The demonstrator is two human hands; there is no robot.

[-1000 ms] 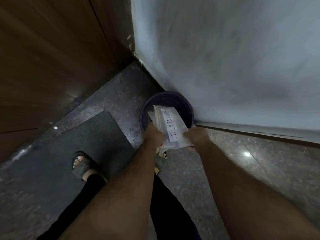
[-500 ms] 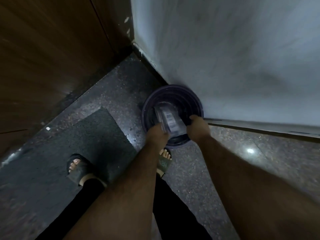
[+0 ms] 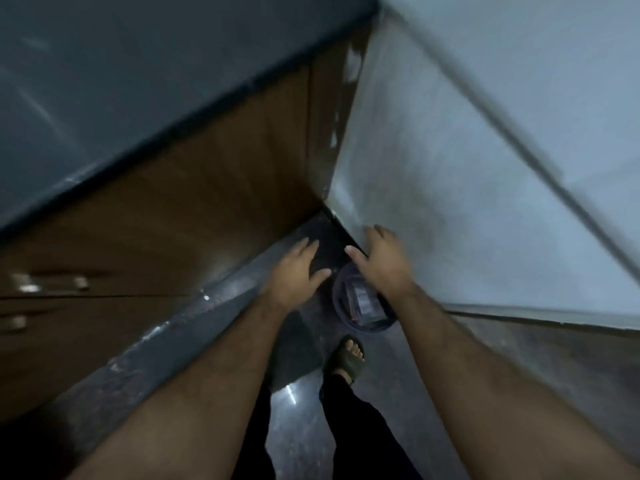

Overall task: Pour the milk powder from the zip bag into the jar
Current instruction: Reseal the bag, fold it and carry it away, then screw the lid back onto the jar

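Note:
The crumpled zip bag [image 3: 362, 301] lies inside a dark round bin [image 3: 367, 326] on the floor, in the corner by the pale wall. My left hand [image 3: 298, 273] hovers above and left of the bin, fingers spread, holding nothing. Partly covering the bin's far rim, my right hand [image 3: 379, 259] is also spread and empty. No jar is in view. The frame is blurred by motion.
Brown wooden cabinet fronts [image 3: 173, 216] run along the left under a dark counter edge [image 3: 145, 157]. A pale wall [image 3: 467, 202] fills the right. My sandalled foot [image 3: 349, 356] stands on the dark speckled floor just below the bin, beside a dark mat [image 3: 294, 355].
Both hands let go of the zip bag, which now lies in the bin. The hands rose with fingers spread, and the view swung upward so the counter shows.

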